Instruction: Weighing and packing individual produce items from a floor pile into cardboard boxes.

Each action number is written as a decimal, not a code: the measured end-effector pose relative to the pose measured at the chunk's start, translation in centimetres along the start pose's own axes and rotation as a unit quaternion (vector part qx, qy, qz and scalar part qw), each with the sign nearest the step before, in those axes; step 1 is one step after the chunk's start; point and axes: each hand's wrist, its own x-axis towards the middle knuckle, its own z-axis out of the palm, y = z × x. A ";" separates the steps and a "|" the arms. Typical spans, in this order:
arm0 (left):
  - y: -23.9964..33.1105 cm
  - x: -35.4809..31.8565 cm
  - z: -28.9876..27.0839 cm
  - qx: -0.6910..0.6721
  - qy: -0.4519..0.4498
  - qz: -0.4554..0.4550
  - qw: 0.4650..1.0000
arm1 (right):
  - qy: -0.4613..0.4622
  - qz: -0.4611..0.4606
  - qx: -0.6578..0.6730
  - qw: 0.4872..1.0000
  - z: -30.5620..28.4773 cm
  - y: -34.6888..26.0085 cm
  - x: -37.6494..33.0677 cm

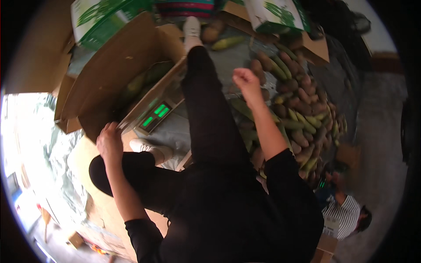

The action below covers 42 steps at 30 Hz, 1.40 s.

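Observation:
An open cardboard box [153, 98] stands at the left on a scale whose display [153, 118] glows green. A few long green vegetables [149, 79] lie in its shadowed inside. My left hand [109, 140] is closed at the near corner of the box, with fingers bent over its edge. To the right, my right hand [246, 83] hangs in a loose fist beside the pile, and nothing sticks out from its fingers. The spread-out pile of long green and brown vegetables [302, 109] fills the floor on my right; their exact kind is not clear.
White-and-green printed cartons [276, 15] stand at the far side, with another carton [98, 22] at the far left. My outstretched leg [206, 101] lies between box and pile. A person in a striped top [348, 215] works at the lower right. Crumpled clear plastic [61, 149] lies at the left.

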 end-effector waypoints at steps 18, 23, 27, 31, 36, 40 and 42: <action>-0.6 0.0 1.3 -0.069 -0.005 0.038 0.997 | 0.026 0.056 -0.438 0.897 -6.7 19.7 -8.5; -0.4 0.3 1.3 -0.051 -0.026 0.014 0.998 | 0.123 0.229 -0.506 0.822 -13.0 20.7 -7.1; 0.1 0.3 0.9 -0.051 -0.013 0.013 0.999 | 0.089 0.373 -0.413 0.826 -13.9 18.9 -7.6; 0.5 0.3 0.5 -0.020 -0.027 -0.014 0.999 | 0.034 0.352 -0.514 0.782 -12.2 17.0 -8.2; 0.2 0.4 0.2 -0.006 -0.027 -0.010 1.000 | -0.009 0.296 -0.532 0.794 -11.6 19.5 -8.1; 0.1 0.1 0.0 -0.015 -0.023 -0.007 1.000 | -0.050 0.257 -0.588 0.765 -9.4 17.5 -8.3; -0.1 0.0 0.4 -0.006 -0.021 -0.010 1.000 | -0.061 0.226 -0.562 0.793 -9.6 18.3 -8.3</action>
